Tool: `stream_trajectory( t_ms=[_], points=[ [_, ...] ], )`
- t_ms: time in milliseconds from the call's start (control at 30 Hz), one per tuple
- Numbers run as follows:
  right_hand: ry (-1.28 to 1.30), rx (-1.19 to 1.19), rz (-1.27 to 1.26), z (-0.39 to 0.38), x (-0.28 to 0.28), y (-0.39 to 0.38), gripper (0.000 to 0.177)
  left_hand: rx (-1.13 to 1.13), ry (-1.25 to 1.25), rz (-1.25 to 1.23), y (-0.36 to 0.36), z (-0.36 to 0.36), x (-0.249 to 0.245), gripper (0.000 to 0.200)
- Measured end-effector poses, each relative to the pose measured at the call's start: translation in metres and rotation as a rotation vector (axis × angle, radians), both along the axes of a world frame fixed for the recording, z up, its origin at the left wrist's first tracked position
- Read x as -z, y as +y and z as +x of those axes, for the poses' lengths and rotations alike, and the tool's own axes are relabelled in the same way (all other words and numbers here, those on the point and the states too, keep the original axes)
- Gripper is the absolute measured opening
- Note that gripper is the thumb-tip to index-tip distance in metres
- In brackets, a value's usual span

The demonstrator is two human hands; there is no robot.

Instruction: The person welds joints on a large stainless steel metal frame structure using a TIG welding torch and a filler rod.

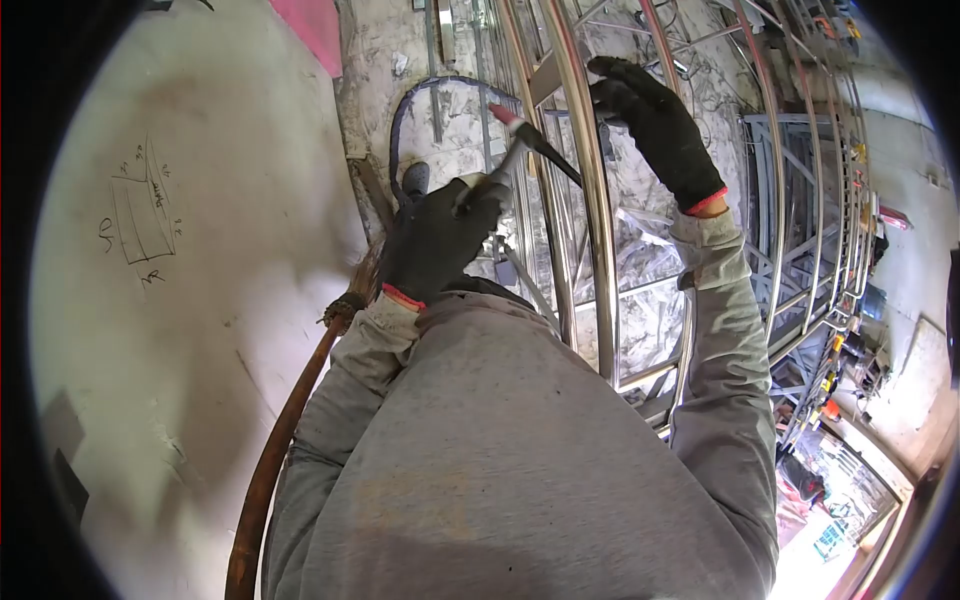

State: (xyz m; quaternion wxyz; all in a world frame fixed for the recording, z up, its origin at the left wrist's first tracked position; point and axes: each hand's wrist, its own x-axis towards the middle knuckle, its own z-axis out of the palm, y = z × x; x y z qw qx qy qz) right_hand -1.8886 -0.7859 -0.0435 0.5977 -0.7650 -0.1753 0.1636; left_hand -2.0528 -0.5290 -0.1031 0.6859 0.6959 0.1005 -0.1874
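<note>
My left hand, in a black glove, is closed around the handle of a welding torch. The torch's pink tip points at a curved steel bar of a metal frame. My right hand, also in a black glove, reaches further up and rests on the frame's bars beside the torch tip. I cannot tell whether its fingers close around a bar. Grey sleeves cover both arms.
A brown hose runs from the torch down along my left side. A pale wall with pencilled sketches stands on the left. Black cable loops on the marble floor. More steel frames and clutter lie to the right.
</note>
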Motion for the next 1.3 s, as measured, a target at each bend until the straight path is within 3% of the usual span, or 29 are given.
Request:
stream_trajectory(
  t_ms=[100,167,233,300,333,367,433,467,600,733,833,867,900,967,1033,1067,1133,1200,1233,1300],
  points=[
    [0.068,0.096,-0.091,-0.004,-0.035,0.021,0.051,-0.146,0.080,-0.087,0.006,0.006,0.002,0.028],
    [0.089,0.106,-0.050,0.006,-0.038,0.042,0.055,-0.413,0.110,-0.238,0.007,0.015,-0.003,0.025],
    [0.094,0.059,-0.558,0.015,-0.056,0.067,0.048,-0.435,0.019,-0.136,0.011,0.027,0.003,0.026],
    [-0.791,-0.252,-0.849,0.046,-0.010,0.058,0.044,-0.583,0.025,-0.132,0.013,0.037,0.000,0.029],
    [-0.823,-0.222,-0.913,0.047,-0.009,0.062,0.045,-0.516,0.009,-0.127,0.019,0.040,-0.002,0.034],
    [-0.829,-0.216,-0.907,0.043,-0.017,0.071,0.045,-0.516,0.000,-0.121,0.019,0.045,-0.003,0.034],
    [-0.412,0.078,-0.984,0.026,-0.044,0.087,0.052,-0.609,0.049,-0.128,0.020,0.053,-0.004,0.035],
    [-0.349,0.090,-0.956,0.024,-0.047,0.088,0.055,-0.607,0.044,-0.119,0.020,0.055,-0.005,0.035],
    [-0.501,0.136,-0.929,0.026,-0.030,0.091,0.053,-0.640,-0.004,-0.081,0.022,0.069,-0.004,0.040],
    [-0.328,0.081,-0.911,0.021,-0.046,0.099,0.053,-0.629,-0.140,-0.141,0.032,0.094,-0.016,0.037],
    [-0.367,0.118,-0.730,0.017,-0.022,0.082,0.061,-0.523,-0.199,-0.188,0.042,0.117,-0.041,0.060],
    [-0.151,-0.025,-0.617,0.008,-0.040,0.067,0.070,-0.492,-0.131,-0.176,0.039,0.123,-0.067,0.062],
    [-0.098,-0.021,-0.540,-0.010,-0.048,0.053,0.075,-0.417,-0.138,-0.186,0.039,0.134,-0.083,0.059],
    [-0.127,0.066,-0.452,-0.046,-0.044,0.017,0.075,-0.337,-0.086,-0.151,0.033,0.147,-0.111,0.050],
    [0.044,0.081,-0.320,-0.095,-0.066,-0.031,0.061,-0.140,-0.066,-0.248,0.025,0.154,-0.132,0.050],
    [-0.124,0.185,-0.349,-0.120,-0.055,-0.057,0.055,-0.055,-0.156,-0.254,0.008,0.147,-0.138,0.050],
    [0.130,0.315,-0.262,-0.172,-0.088,-0.107,0.046,0.232,0.001,-0.445,-0.002,0.155,-0.141,0.047],
    [0.191,0.568,-0.258,-0.231,-0.093,-0.153,0.040,0.236,-0.038,-0.219,-0.052,0.130,-0.156,0.058],
    [0.110,0.659,-0.311,-0.266,-0.090,-0.179,0.040,0.324,-0.053,-0.249,-0.065,0.118,-0.154,0.058],
    [0.049,0.760,-0.150,-0.345,-0.097,-0.232,0.042,0.370,-0.053,-0.108,-0.090,0.104,-0.155,0.060]
  ],
)
